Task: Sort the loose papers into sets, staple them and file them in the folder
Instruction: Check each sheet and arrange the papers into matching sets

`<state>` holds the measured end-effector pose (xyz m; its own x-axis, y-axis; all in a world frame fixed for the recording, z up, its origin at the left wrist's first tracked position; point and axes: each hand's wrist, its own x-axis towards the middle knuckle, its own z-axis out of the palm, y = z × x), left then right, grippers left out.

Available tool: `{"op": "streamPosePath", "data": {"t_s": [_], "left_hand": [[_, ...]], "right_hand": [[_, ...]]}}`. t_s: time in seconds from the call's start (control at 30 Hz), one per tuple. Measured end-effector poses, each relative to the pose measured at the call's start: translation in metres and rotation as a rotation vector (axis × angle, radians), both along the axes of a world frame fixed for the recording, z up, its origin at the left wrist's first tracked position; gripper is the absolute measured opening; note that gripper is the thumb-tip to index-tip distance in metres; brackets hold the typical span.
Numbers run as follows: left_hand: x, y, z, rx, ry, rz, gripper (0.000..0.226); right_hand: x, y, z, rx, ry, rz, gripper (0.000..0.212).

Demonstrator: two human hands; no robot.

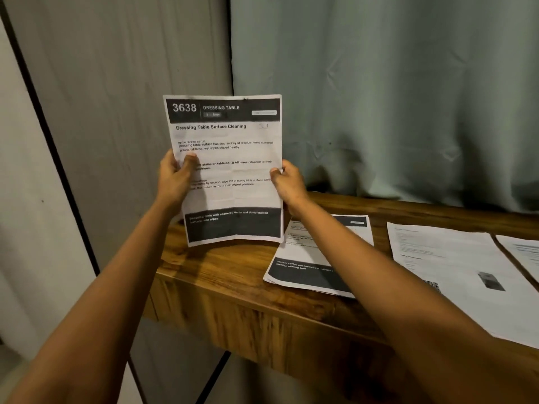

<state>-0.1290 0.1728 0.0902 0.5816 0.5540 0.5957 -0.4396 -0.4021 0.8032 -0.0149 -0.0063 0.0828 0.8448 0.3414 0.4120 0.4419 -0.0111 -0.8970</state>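
A printed sheet headed "3638 Dressing Table" (230,135) stands upright above the left end of the wooden table (221,275). My left hand (175,177) grips its left edge with the thumb across the text. My right hand (287,182) pinches its right edge. Whether more sheets lie behind the front one is hidden. On the table lie a small pile of similar sheets with dark bands (303,272), partly under my right forearm, a plain white printed page (455,275) to its right, and another page (525,252) at the frame's right edge. No stapler or folder is in view.
A grey-green curtain (393,97) hangs behind the table. A grey panel (131,112) with a dark frame stands at the left. The table's front edge runs diagonally down to the right; the floor shows below it.
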Motion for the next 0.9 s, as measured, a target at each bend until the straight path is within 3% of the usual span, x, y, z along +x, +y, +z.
{"op": "streamPosePath", "data": {"t_s": [0.1,0.2,0.43,0.5,0.7,0.9], "left_hand": [[-0.003,0.007,0.016,0.006,0.021,-0.087,0.013],[-0.003,0.01,0.015,-0.042,0.102,-0.217,0.028],[0.0,-0.008,0.006,-0.406,0.17,-0.473,0.023],[0.004,-0.012,0.017,-0.455,0.127,-0.527,0.034],[0.011,-0.017,0.059,-0.395,-0.149,-0.798,0.037],[0.018,-0.002,0.06,-0.289,-0.137,-0.884,0.04]], "right_hand": [[0.011,-0.008,0.017,-0.002,0.011,0.045,0.018],[0.018,-0.016,0.014,0.008,0.09,0.072,0.02],[0.015,-0.033,-0.014,0.065,0.243,0.159,0.028],[0.019,-0.033,-0.012,0.088,0.248,0.162,0.027],[0.028,-0.029,0.005,0.137,0.179,0.155,0.019],[0.033,-0.018,-0.001,0.15,0.239,0.18,0.021]]}}
